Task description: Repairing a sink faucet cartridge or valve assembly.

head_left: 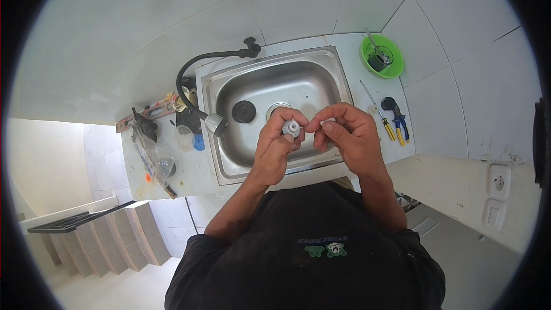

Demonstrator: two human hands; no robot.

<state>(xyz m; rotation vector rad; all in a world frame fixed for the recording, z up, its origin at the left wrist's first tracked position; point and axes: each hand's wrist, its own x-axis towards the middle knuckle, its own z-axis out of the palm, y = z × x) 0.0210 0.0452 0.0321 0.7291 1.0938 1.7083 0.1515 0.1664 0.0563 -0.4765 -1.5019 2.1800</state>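
Over the front part of a steel sink (328, 56), my two hands are close together. My left hand (276, 142) is closed round a grey-white round plastic fitting (291, 128) with a hole in its middle, turned toward me. Just to its right, the fingertips of my right hand (351, 134) pinch a small white piece (328, 121), too small to make out clearly. Fitting and piece are apart. Behind my hands lie the drain (279, 108) and a black round stopper (244, 111) on the sink floor.
A black flexible tap (181, 80) arches over the sink's left rim. Right of the sink lie a screwdriver (385, 121), pliers (401, 128) and a green bowl (398, 68) holding a dark cup. A red spirit level (127, 123) and plastic bags (166, 163) crowd the left counter.
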